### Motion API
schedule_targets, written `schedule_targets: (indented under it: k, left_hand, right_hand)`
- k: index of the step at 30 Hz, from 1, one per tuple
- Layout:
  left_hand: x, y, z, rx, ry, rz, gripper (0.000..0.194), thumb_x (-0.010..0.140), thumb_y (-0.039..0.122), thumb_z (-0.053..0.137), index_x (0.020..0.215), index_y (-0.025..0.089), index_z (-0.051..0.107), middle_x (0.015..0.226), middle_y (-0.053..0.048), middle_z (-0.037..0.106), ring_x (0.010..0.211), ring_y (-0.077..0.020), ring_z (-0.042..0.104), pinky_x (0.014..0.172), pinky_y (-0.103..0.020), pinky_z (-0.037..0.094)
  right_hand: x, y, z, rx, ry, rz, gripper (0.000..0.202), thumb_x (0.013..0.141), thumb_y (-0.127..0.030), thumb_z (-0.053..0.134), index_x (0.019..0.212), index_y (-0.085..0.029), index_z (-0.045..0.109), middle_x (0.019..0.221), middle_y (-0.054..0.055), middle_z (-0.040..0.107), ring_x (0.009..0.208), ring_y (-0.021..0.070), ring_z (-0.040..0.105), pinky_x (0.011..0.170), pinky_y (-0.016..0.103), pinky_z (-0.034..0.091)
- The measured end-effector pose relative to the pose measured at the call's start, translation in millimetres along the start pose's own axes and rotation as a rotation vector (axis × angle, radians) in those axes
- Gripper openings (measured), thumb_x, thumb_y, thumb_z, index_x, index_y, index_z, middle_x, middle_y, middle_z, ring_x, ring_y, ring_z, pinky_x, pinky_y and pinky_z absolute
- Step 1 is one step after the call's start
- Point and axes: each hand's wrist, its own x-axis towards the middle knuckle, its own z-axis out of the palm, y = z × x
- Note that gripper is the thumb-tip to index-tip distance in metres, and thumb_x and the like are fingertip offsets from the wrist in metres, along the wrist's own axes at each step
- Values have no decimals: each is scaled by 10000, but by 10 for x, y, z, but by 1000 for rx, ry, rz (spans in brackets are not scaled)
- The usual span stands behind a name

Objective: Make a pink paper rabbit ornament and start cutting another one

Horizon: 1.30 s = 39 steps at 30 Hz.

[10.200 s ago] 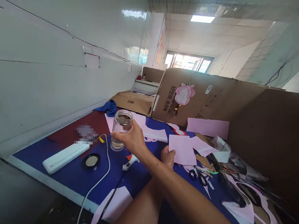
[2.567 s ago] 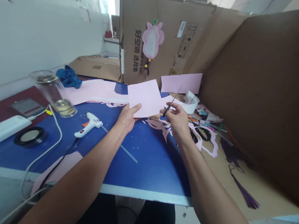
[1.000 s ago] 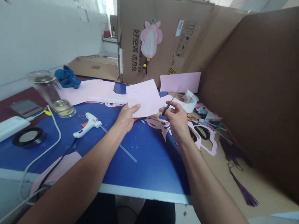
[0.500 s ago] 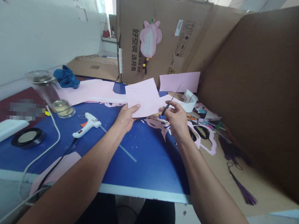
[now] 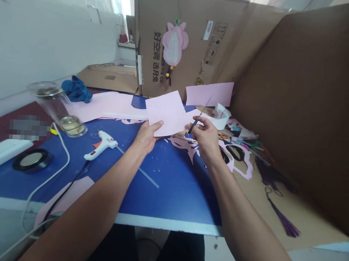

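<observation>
A squarish sheet of pink paper point(image 5: 167, 112) is pinched at its lower left corner by my left hand point(image 5: 149, 136), the thumb on top. Faint lines mark its surface. Just right of the sheet, my right hand point(image 5: 207, 136) grips a pair of scissors point(image 5: 199, 117), seen edge-on, with dark handles and thin blades pointing up and away. The blades stand apart from the sheet. Below the hands lie pink paper offcuts point(image 5: 183, 143) on the blue table top point(image 5: 171, 192).
A white glue gun point(image 5: 102, 145) with a clear glue stick lies left of my left arm. Further left are a glass cup point(image 5: 71, 121) and black tape point(image 5: 32, 160). Cardboard walls point(image 5: 226, 36) rise behind and right. A purple tassel point(image 5: 286, 222) lies at right.
The view has shifted very slightly. Both hands, the pink paper and the scissors hold nearly the same position.
</observation>
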Motion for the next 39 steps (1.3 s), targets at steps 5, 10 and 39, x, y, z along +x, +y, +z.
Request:
schedule_targets:
  k: [5,10,39]
  left_hand:
    - [1,-4,-6,8,-9,0,486,818,164,811,1300,179,753,1228,-156,828,1152,-355,786,967,-521,665]
    - [-3,1,8,-10,3,0,473,823,145,802,1292,180,757,1232,-146,829,1131,-336,795,970,-510,668]
    - [9,3,14,-26,42,-4,405,878,175,792,1280,172,751,1231,-155,827,1164,-336,787,985,-509,667]
  right_hand:
    - [2,-5,-2,-7,5,-7,485,633,-271,862,1088,-202,708,655,-62,657,524,100,465,515,255,334]
    - [3,-5,-8,-31,1,-12,474,650,-291,856,1094,-212,710,691,-42,692,533,105,464,518,260,339]
    - [-9,-39,4,-68,-1,-16,500,670,-382,866,1111,-220,696,724,-26,707,556,120,490,528,271,355]
